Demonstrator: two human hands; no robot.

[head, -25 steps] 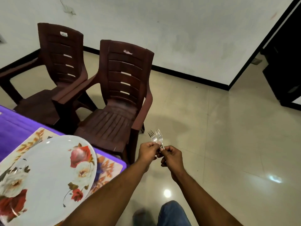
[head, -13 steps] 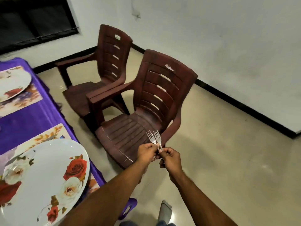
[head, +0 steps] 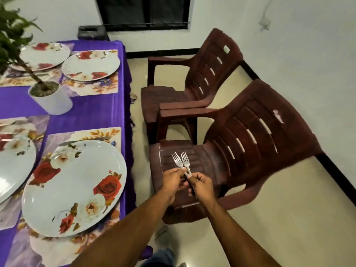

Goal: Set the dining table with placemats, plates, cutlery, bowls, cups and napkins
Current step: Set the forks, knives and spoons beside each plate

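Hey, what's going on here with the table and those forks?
A person is setting a dining table. Both hands, left hand and right hand, hold two metal forks by the handles, tines up, over the seat of the nearer brown plastic chair. On the purple tablecloth, floral plates already sit on floral placemats, around a potted plant. No cutlery is visible on the table yet.

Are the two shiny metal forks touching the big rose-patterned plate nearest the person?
Apart. The head view shows the forks held above the brown chair seat, with purple tablecloth and floor between them and the plate.
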